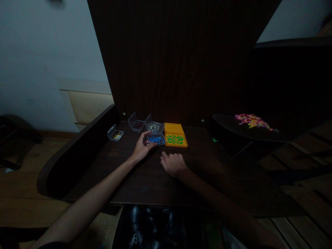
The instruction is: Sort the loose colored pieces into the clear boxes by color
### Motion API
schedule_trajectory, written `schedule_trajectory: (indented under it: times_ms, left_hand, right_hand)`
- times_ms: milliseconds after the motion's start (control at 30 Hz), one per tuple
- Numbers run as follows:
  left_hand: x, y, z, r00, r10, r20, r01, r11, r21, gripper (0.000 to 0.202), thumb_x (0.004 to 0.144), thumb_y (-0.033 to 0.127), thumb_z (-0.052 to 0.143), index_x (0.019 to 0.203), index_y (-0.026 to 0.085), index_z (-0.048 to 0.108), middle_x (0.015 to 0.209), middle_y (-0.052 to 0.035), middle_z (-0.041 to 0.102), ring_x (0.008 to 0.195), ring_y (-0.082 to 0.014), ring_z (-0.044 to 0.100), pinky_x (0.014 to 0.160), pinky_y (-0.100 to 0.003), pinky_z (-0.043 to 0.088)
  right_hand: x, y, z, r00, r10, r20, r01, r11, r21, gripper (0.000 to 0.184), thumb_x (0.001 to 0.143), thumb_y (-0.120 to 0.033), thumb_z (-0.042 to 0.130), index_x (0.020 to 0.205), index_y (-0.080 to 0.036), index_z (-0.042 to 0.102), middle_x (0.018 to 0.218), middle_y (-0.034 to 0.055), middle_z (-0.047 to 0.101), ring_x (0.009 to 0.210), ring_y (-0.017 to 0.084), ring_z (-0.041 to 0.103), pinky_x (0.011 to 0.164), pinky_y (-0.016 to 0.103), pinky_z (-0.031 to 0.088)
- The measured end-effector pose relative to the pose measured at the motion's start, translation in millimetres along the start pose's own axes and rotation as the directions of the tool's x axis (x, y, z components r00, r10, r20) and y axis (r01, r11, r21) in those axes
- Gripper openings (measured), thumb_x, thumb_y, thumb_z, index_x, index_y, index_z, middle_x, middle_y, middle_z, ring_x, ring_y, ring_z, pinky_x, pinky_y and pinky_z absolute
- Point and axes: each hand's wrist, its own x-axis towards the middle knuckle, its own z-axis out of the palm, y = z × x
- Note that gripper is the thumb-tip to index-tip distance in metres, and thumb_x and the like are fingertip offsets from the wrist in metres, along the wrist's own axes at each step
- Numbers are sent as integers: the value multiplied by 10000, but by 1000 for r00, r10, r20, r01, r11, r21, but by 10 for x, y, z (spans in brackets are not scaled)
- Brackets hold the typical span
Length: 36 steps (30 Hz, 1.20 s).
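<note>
My left hand (143,146) grips the left side of a clear plastic box (164,142) that holds small blue pieces (156,138). Thumb and fingers lie on opposite edges of it. Just right of that box stands an open yellow case (174,128) with many small green pieces (175,139) inside. My right hand (173,163) is closed and rests near the desk surface, below the yellow case and apart from it. Its fingers curl inward, so whatever they hold, if anything, is hidden.
Clear boxes with lids up hold white pieces (154,127), dark red pieces (139,125) and yellow pieces (118,135). A heap of pink and yellow bits (252,121) lies on a dark surface at right. A raised side panel (77,152) borders the desk (135,190) on the left.
</note>
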Motion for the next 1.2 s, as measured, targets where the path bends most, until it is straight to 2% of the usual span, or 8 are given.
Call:
schedule_trajectory:
  times_ms: [167, 233, 367, 533, 667, 933, 1200]
  left_hand:
    - [18, -31, -10, 1000, 21, 4, -21, 1000, -5, 686, 597, 246, 742, 1223, 177, 472, 657, 65, 571, 615, -121, 573, 653, -250, 457]
    - [19, -26, -6, 1000, 19, 5, -19, 1000, -10, 688, 595, 242, 742, 1224, 173, 472, 653, 65, 572, 615, -122, 575, 657, -252, 461]
    - [6, 2, 8, 1000, 0, 8, 0, 1000, -5, 700, 598, 241, 742, 1236, 168, 463, 619, 73, 564, 583, -119, 561, 641, -251, 454]
    - [-2, 13, 18, 1000, -2, 9, 2, 1000, -15, 716, 580, 238, 748, 1233, 168, 464, 620, 76, 540, 587, -116, 547, 644, -242, 436]
    - [-2, 14, 13, 1000, -3, 4, 3, 1000, -11, 695, 585, 240, 744, 1220, 176, 470, 628, 68, 547, 587, -120, 548, 635, -242, 435]
    - [-9, 25, 10, 1000, -12, -1, 12, 1000, -13, 711, 578, 259, 749, 1224, 174, 465, 632, 67, 551, 575, -116, 533, 620, -234, 423]
    - [-1, 10, 7, 1000, -14, 5, 14, 1000, -21, 727, 571, 261, 757, 1229, 167, 464, 626, 63, 565, 592, -124, 555, 633, -238, 441]
  right_hand:
    - [-11, 16, 23, 998, 57, -22, -56, 997, 62, 632, 930, -640, 221, 1185, -170, 558, 992, 177, 699, 943, 298, 661, 787, 400, 436]
    - [-10, 3, 26, 996, 90, -24, -89, 994, 57, 651, 915, -663, 246, 1159, -159, 578, 987, 187, 697, 941, 302, 662, 782, 402, 441]
    - [4, -33, 14, 992, 124, -19, -123, 992, 40, 523, 972, -526, 257, 1077, -162, 617, 956, 173, 704, 920, 284, 675, 745, 375, 454]
    - [32, -42, -6, 996, 89, 17, -89, 996, 14, 427, 1007, -360, 248, 1056, -154, 619, 928, 158, 718, 896, 259, 692, 728, 355, 462]
    - [50, -26, 5, 998, 51, 43, -52, 999, 2, 434, 1010, -346, 256, 1060, -122, 624, 944, 183, 716, 913, 250, 690, 759, 352, 459]
    - [53, 33, 43, 1000, 2, 13, -1, 1000, -27, 463, 1009, -372, 257, 1073, -109, 634, 956, 194, 713, 927, 241, 685, 797, 342, 451]
    - [48, 93, 92, 998, -54, -26, 52, 997, -64, 436, 1011, -309, 249, 1048, -100, 630, 920, 191, 713, 885, 253, 690, 738, 329, 452]
